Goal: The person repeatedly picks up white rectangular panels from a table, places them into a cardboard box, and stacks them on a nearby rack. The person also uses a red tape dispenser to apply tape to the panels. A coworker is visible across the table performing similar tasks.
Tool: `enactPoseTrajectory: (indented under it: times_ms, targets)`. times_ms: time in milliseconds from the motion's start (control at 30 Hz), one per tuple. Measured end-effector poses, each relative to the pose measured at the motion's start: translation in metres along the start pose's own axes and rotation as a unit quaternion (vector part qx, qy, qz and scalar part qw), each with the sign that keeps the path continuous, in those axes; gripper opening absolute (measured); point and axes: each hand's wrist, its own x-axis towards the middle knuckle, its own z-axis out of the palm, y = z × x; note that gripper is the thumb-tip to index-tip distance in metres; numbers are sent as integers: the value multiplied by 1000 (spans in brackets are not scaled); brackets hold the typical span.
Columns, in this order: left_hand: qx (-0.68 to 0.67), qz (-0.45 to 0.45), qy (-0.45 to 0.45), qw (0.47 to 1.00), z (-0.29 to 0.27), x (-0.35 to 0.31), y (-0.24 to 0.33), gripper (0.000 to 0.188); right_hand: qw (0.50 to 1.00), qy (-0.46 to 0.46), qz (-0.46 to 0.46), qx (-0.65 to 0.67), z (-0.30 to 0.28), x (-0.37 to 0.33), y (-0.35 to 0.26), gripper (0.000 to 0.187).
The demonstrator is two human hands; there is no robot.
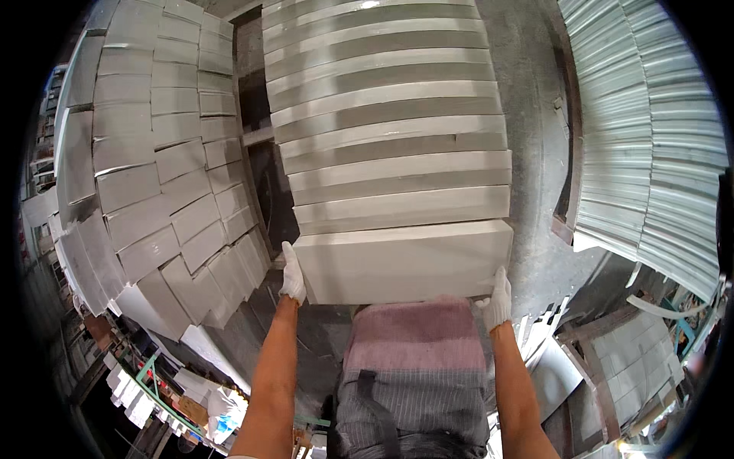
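Observation:
A long off-white rectangular block [405,264] lies crosswise in front of me, its smooth broad face toward me. My left hand [293,273], in a white glove, is pressed against the block's left end with the thumb side up. At the opposite end my right hand [497,298], also gloved in white, grips the lower right corner. Some fingers of both hands are hidden behind or under the block. Just beyond it runs a row of similar long blocks [397,174], laid side by side and reaching far ahead.
On the left stands a tall stack of pale blocks or boxes [126,187]. Greenish-white ribbed pieces [612,138] are stacked at the right beside a brown frame edge [566,222]. Grey floor [527,138] shows between. Lower right is another stack of pale pieces [634,352].

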Motion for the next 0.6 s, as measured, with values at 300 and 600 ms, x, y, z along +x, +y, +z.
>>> enactPoseTrajectory:
  times_ms: [300,600]
  targets:
    - [-12,18,45,999,11,-10,2,77,994,75,-36,76,17,4,10,57]
    - [1,16,26,1000,6,-6,0,67,993,109,-31,27,43,-10,-8,63]
